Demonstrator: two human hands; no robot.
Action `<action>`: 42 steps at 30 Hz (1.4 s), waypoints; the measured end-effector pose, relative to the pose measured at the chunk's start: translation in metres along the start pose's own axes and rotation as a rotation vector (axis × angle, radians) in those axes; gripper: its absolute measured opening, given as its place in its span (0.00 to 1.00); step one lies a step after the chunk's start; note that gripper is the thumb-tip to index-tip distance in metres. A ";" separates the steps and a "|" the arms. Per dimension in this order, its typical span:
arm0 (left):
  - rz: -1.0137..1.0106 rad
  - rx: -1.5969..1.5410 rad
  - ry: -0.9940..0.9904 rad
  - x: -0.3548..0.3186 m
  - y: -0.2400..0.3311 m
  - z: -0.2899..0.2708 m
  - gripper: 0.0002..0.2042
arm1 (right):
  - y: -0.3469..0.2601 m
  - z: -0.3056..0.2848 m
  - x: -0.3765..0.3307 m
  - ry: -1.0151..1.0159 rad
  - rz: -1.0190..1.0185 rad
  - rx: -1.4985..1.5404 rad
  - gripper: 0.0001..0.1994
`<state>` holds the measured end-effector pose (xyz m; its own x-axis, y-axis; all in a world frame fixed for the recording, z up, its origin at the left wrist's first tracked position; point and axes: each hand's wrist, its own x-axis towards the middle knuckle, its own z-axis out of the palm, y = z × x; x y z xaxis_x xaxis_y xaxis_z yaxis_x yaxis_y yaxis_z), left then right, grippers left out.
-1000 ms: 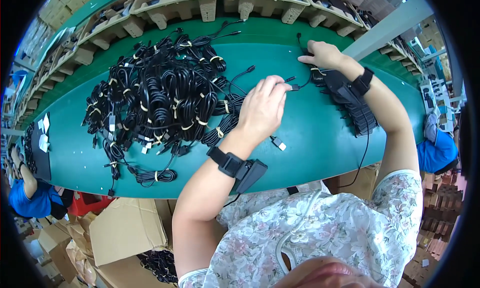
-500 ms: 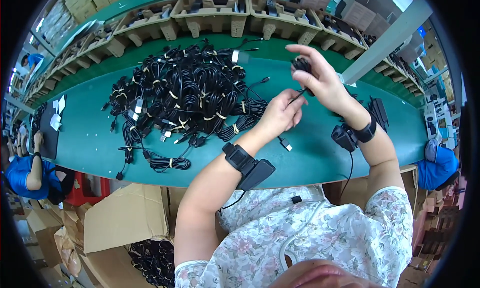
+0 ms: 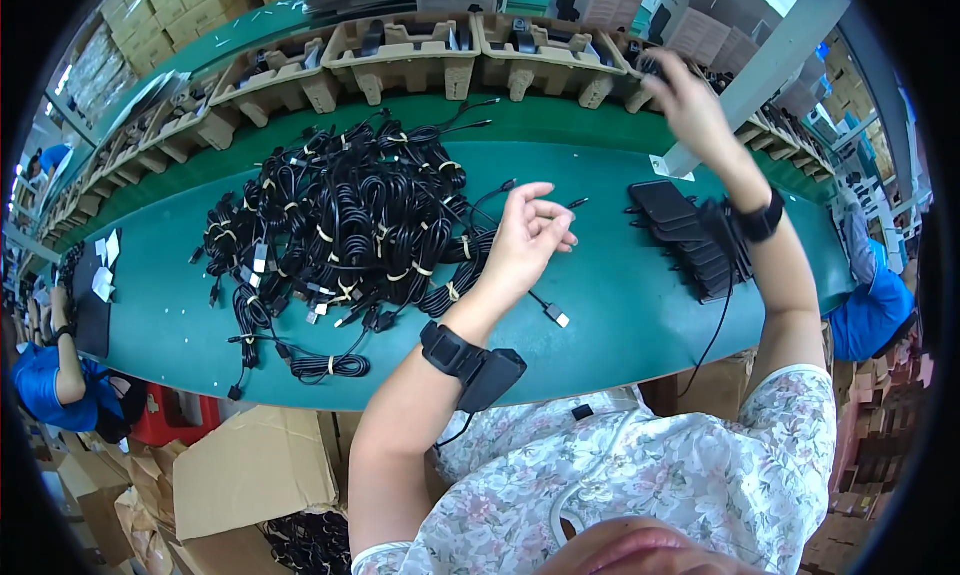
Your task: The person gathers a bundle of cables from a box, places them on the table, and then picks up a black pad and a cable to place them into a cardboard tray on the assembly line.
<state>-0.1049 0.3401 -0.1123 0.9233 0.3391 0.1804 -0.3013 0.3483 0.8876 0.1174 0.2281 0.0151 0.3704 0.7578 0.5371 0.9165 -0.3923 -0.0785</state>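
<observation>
My left hand [image 3: 528, 240] hovers just right of a large pile of coiled black cables [image 3: 350, 205], with its fingers loosely bent and apart. A thin cable end [image 3: 578, 203] shows beyond its fingertips, and a cable's USB plug [image 3: 556, 315] lies below the hand. Whether the hand touches this cable is hard to see. My right hand [image 3: 690, 105] reaches up to the row of cardboard trays, slightly blurred. Between its thumb and forefinger is a small black cable bundle [image 3: 653, 67], right at a tray. Both wrists wear black strapped devices.
Moulded cardboard trays [image 3: 400, 65] holding dark items line the far side of the green table [image 3: 600, 345]. A row of flat black devices [image 3: 680, 225] lies at right, near a grey post [image 3: 765, 70]. An open carton [image 3: 255, 475] stands below left. Co-workers sit at both sides.
My right hand has moved up and right to the trays with the cable bundle. My left hand has loosened its pinch on the cable. The flat black devices have come into fuller view.
</observation>
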 end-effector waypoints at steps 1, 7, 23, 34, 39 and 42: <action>-0.016 0.046 0.009 0.001 -0.004 -0.003 0.20 | 0.011 -0.004 0.017 0.024 0.108 -0.096 0.16; -0.035 0.084 -0.007 -0.001 -0.011 -0.004 0.20 | 0.121 0.029 0.093 0.067 0.133 -0.523 0.15; -0.079 0.066 0.017 0.002 -0.010 -0.004 0.19 | 0.177 0.130 0.131 -0.249 0.402 -0.462 0.14; -0.120 0.058 0.039 0.006 -0.012 -0.005 0.17 | 0.265 0.164 0.119 0.000 0.437 -0.231 0.17; -0.115 0.094 0.070 0.001 -0.010 -0.008 0.16 | 0.200 0.146 0.125 -0.050 0.438 -0.274 0.18; -0.102 0.114 0.056 0.002 -0.010 -0.008 0.16 | 0.159 0.124 0.115 -0.162 0.339 -0.372 0.20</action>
<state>-0.1021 0.3440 -0.1243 0.9319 0.3566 0.0661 -0.1750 0.2825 0.9432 0.3246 0.3169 -0.0398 0.6826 0.6153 0.3943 0.6364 -0.7657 0.0933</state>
